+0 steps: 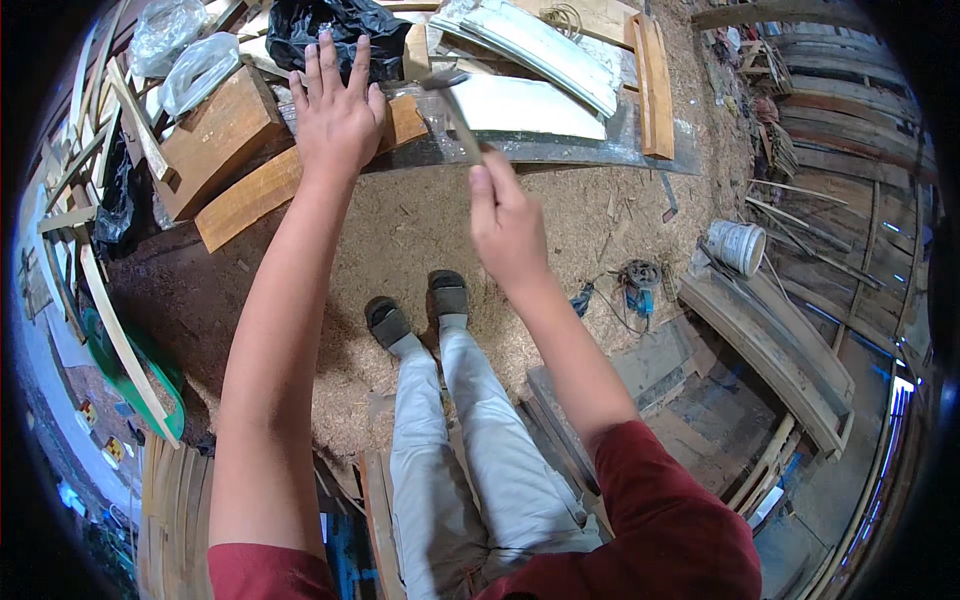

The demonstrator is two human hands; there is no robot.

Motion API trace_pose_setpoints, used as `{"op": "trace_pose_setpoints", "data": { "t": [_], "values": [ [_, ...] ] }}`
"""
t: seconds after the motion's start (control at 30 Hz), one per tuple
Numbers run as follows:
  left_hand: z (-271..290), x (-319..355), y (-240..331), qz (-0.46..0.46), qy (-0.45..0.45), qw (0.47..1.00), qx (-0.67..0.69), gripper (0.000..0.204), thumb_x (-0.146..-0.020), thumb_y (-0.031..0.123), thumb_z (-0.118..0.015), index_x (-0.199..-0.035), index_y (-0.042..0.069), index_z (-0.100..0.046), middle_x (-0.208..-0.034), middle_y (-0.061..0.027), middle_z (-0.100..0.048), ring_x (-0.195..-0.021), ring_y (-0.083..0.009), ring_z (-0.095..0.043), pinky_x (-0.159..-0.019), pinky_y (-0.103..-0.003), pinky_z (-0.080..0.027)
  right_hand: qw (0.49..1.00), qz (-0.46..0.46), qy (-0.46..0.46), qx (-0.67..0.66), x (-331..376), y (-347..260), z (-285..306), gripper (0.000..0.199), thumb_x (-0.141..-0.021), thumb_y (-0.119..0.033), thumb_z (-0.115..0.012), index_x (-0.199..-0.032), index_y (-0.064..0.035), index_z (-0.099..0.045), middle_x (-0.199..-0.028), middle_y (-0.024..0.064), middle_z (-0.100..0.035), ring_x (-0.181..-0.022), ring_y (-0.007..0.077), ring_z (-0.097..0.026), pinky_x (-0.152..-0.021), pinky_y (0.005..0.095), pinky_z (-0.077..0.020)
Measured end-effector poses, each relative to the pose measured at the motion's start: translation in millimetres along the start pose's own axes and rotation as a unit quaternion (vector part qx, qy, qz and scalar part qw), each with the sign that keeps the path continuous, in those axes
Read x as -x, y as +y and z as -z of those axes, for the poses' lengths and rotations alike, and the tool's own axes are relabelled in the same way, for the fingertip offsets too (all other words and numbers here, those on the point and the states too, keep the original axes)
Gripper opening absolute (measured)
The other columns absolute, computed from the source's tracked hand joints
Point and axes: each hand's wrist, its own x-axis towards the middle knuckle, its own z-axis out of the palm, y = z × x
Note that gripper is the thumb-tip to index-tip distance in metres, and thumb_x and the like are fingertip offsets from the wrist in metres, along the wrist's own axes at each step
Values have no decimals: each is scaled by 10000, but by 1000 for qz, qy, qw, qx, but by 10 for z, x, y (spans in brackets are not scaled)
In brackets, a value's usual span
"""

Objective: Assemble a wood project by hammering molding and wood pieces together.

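Observation:
My left hand is spread flat with fingers apart, resting on a brown wooden block that lies on a clear plastic-covered board. My right hand is shut around the wooden handle of a hammer. The hammer is raised, its dark metal head up above the block, just right of my left hand. The head is blurred. My legs in light trousers and dark sandals stand on the sawdust below.
Wooden blocks and a plank lie at the left, with plastic bags and a black bag behind. White curved panels sit at the top. A white bucket, a blue power tool and stacked boards are at the right.

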Motion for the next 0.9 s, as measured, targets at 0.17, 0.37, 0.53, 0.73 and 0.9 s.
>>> {"op": "trace_pose_setpoints", "data": {
  "t": [0.17,0.37,0.53,0.73,0.9],
  "values": [
    [-7,-6,19,-8,19,999,26,679,-1090,390,-513,-1733,267,-335,-1783,-212,-257,-1621,-425,-296,-1297,-628,-237,994,84,74,-19,1,64,-97,360,-1136,-251,-549,-1424,-54,-637,-851,241,-753,-744,424,-758,-661,502,-594],
    [-15,3,8,-1,12,1000,22,677,-1091,385,-505,-1734,261,-333,-1783,-220,-251,-1616,-427,-301,-1300,-629,-228,950,227,191,-91,31,57,-66,371,-1137,-252,-542,-1453,-78,-625,-758,228,-721,-689,413,-747,-610,497,-571],
    [-20,8,27,-4,15,1000,25,681,-1089,392,-505,-1734,264,-330,-1783,-214,-255,-1622,-419,-290,-1301,-628,-227,997,60,40,40,-17,247,-247,364,-1145,-223,-531,-1460,-58,-610,-755,214,-719,-665,407,-745,-598,496,-549],
    [-16,-12,53,-2,18,999,26,676,-1087,389,-509,-1728,253,-345,-1778,-223,-263,-1611,-425,-313,-1292,-632,-247,958,185,185,-117,78,155,-150,386,-1138,-263,-555,-1466,-67,-615,-760,221,-712,-709,428,-749,-622,496,-565],
    [-18,4,-1,-11,28,999,30,672,-1088,389,-510,-1724,242,-352,-1775,-227,-269,-1608,-426,-320,-1292,-634,-248,992,91,80,-37,-39,118,-177,412,-1137,-283,-558,-1462,-36,-616,-818,270,-726,-734,439,-748,-637,517,-559]
  ]
}}
